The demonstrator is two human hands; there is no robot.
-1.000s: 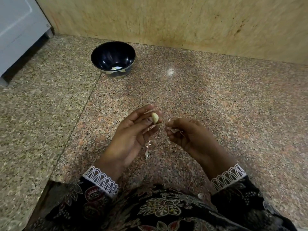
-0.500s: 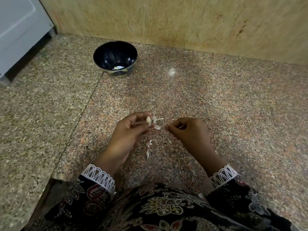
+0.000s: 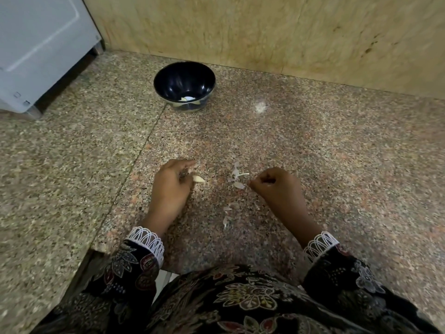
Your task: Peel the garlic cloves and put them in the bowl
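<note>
Both hands now sit apart: left hand (image 3: 169, 186) grips peeled garlic clove (image 3: 199, 179); right hand (image 3: 277, 186) curled, contents indiscernible; bowl (image 3: 166, 79) at 12 o'clock

No readable text, label, brand, number or sign anywhere in your view. You get no print on bowl (image 3: 184, 86), upper centre of frame, none on white appliance (image 3: 41, 47), upper left, none on wall panel (image 3: 265, 32) along top. Sleeve fabric (image 3: 134, 268), lower part of frame, shows floral pattern only, no lettering.
</note>
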